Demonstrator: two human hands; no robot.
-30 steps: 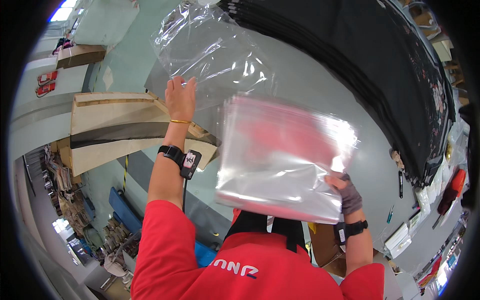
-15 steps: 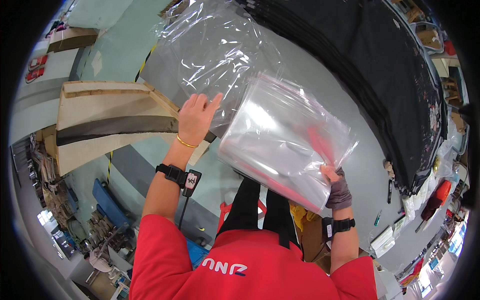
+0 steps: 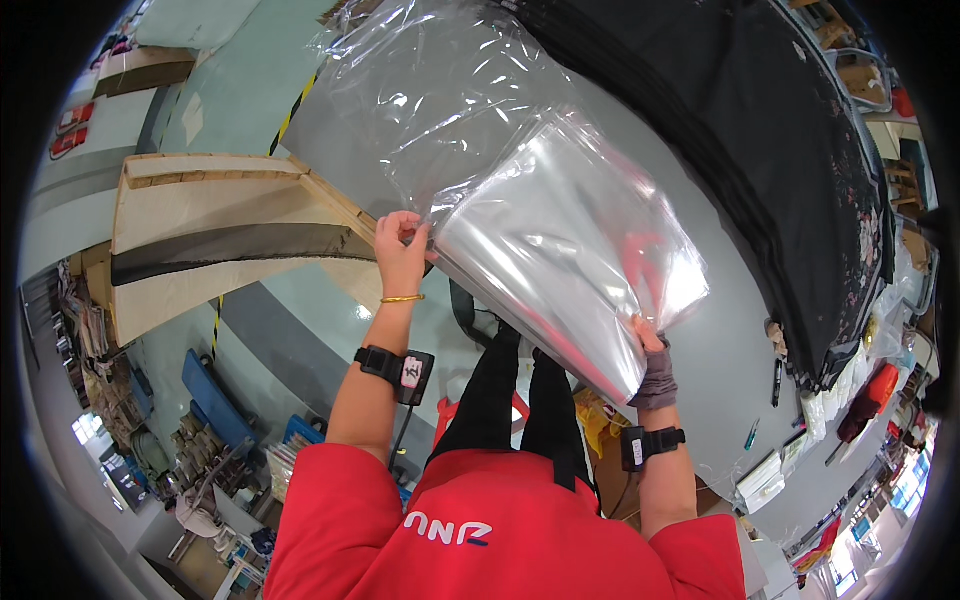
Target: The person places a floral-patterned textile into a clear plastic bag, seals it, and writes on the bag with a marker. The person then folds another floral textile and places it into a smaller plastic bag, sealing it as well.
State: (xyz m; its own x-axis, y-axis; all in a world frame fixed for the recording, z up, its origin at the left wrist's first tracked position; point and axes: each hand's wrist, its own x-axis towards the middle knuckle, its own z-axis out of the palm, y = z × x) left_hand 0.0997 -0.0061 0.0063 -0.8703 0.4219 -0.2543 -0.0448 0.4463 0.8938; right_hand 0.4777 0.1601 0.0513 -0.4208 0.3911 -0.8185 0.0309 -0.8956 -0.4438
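A thick stack of clear plastic bags [image 3: 540, 240] lies slanting over the near edge of the grey table. My right hand [image 3: 655, 365], in a grey glove with bare fingertips, grips the stack's near right end; its fingers show pink through the film. At the stack's left corner, my left hand [image 3: 402, 248] is bare, its fingers curled and pinching the edge of clear film. Exactly which layer sits between the fingertips is hard to see. Beyond the stack spreads a loose, crumpled clear plastic sheet [image 3: 450, 100].
Black fabric [image 3: 720, 130] is piled along the table's [image 3: 725, 270] far right. An open wooden-coloured box [image 3: 230, 220] stands left of my left hand. A small teal tool [image 3: 753, 435] and a black pen-like item [image 3: 777, 382] lie at the right. Yellow material [image 3: 597, 420] sits below the table edge.
My left hand has come nearer and slightly right, closing at the stack's left corner. My right hand has shifted a little left and up, and the stack has turned slightly with it.
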